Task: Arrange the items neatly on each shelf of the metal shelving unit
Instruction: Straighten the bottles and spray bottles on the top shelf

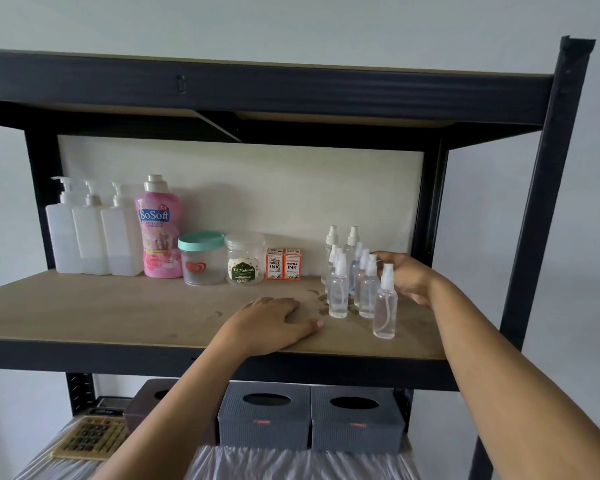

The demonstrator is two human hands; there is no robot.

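Several small clear spray bottles [338,292] stand in a cluster at the right of the wooden shelf board [118,306]. One spray bottle [385,306] stands apart in front of them, nearer the edge. My right hand [407,277] is cupped against the right side of the cluster, behind the front bottle's cap, fingers loosely curved and touching the bottle tops. My left hand [274,322] rests flat on the board, just left of the bottles, holding nothing.
Along the back stand three white pump bottles [90,233], a pink SoSoft bottle [158,230], a teal-lidded jar [201,258], a clear jar [245,259] and two orange ink boxes [284,264]. The lower shelf holds grey tissue boxes [264,420] and a calculator [90,436]. A black upright [541,209] stands at the right.
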